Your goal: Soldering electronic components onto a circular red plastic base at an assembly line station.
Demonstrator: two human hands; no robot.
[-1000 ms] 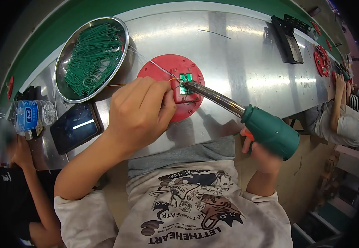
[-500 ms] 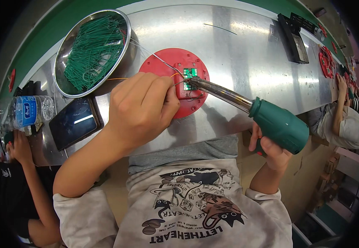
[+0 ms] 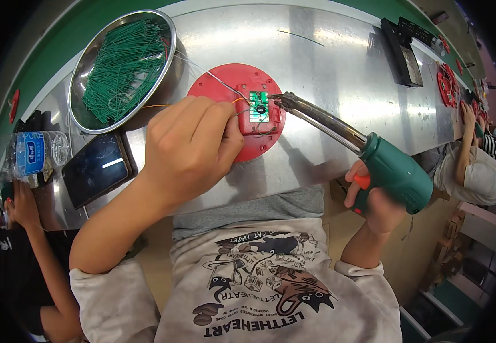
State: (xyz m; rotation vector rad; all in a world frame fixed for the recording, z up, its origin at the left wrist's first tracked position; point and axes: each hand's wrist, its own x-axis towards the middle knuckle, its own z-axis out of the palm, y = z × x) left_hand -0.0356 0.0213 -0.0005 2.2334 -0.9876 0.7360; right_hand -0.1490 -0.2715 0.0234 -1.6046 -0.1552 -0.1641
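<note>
Left hand [image 3: 188,148] pinches a thin, limp orange wire [image 3: 156,106] against the small, fragile green circuit board [image 3: 259,107] at frame centre, while the right hand [image 3: 376,200] grips the rigid soldering gun [image 3: 393,171] by its green handle.

Pale grey short-sleeved T-shirt [image 3: 259,286] with dark cartoon print, bare forearms

A disc [image 3: 225,91] carrying a circuit board [image 3: 259,107] is lying on the desk [image 3: 345,68], a bowl [image 3: 170,86] of wires [image 3: 125,68] sitting to its left, a phone [image 3: 96,168] lying before the bowl.
</note>
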